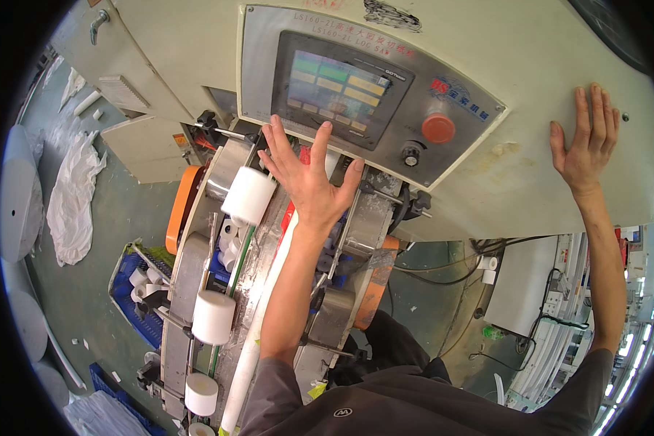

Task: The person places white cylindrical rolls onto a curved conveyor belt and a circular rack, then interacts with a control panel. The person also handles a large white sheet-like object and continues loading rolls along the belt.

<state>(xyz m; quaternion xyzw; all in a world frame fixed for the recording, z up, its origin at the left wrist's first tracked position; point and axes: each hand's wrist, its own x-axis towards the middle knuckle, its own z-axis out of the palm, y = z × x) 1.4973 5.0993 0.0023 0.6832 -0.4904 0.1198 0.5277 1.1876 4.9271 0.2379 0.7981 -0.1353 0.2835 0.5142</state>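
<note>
Head view: left hand [309, 182] spread below touchscreen [334, 87], right hand [588, 149] flat on casing [501, 156].
Careful work likely means fingers clear of white rolls [249, 195].

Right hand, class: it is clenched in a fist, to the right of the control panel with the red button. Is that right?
Only the fist is wrong: the head view shows the right hand open, fingers extended, to the right of the control panel with the red button.
</note>
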